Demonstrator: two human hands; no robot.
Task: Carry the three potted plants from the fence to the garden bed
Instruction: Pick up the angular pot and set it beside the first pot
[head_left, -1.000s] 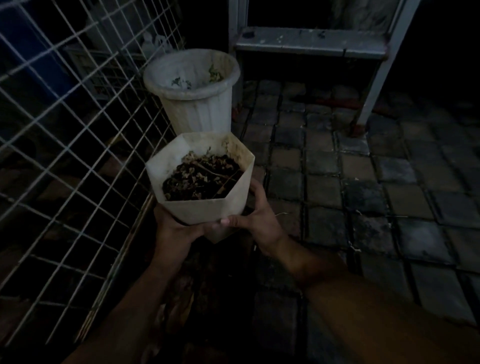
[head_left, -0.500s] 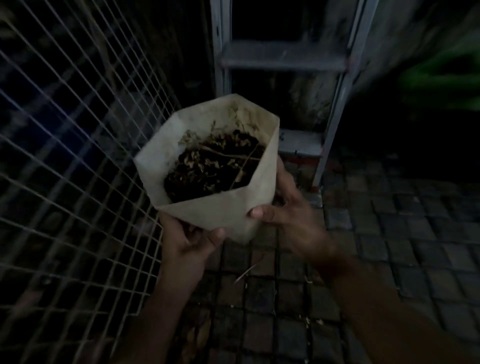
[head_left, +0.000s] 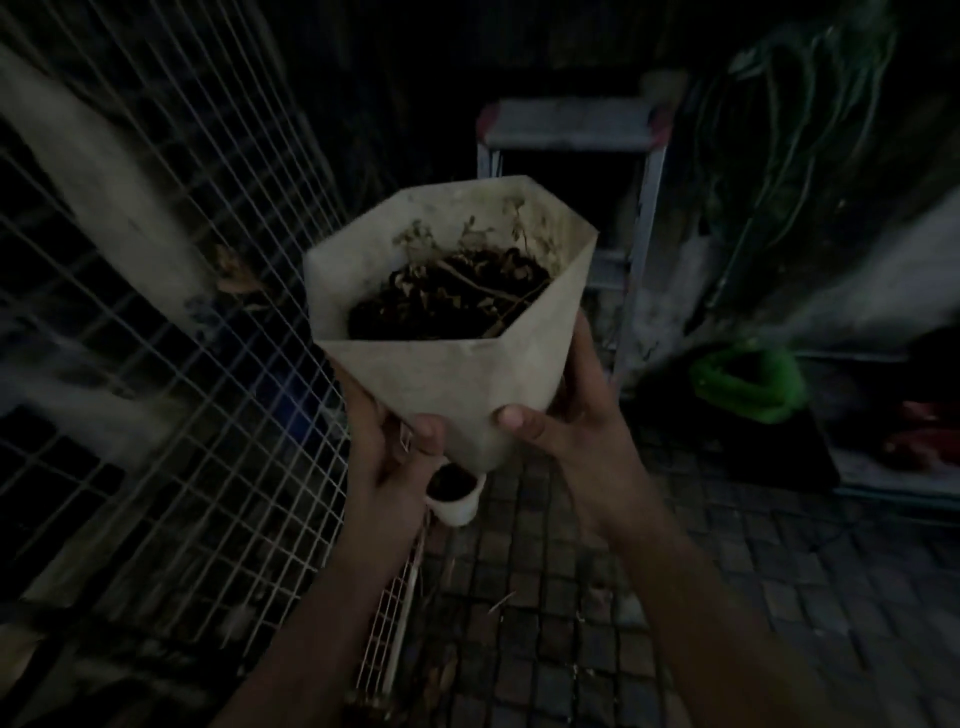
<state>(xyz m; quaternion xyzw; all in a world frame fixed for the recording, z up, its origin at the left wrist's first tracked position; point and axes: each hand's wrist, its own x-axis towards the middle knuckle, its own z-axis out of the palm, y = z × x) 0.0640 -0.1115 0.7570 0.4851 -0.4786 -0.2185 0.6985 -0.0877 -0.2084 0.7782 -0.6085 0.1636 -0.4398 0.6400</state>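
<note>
I hold a pale faceted pot of dark soil and dry twigs up in front of me at chest height. My left hand grips its lower left side and my right hand grips its lower right side, thumbs on the front face. Below the pot, a small white pot with dark soil stands on the paving by the wire fence on my left.
A metal stepladder stands straight ahead behind the pot. A coiled green hose lies to the right near a dark wall. Grey paving bricks cover the ground. The scene is dim.
Both hands have lifted the faceted pot higher and my view has risen. The round white ribbed pot by the fence has left the view, and a small white pot shows below.
</note>
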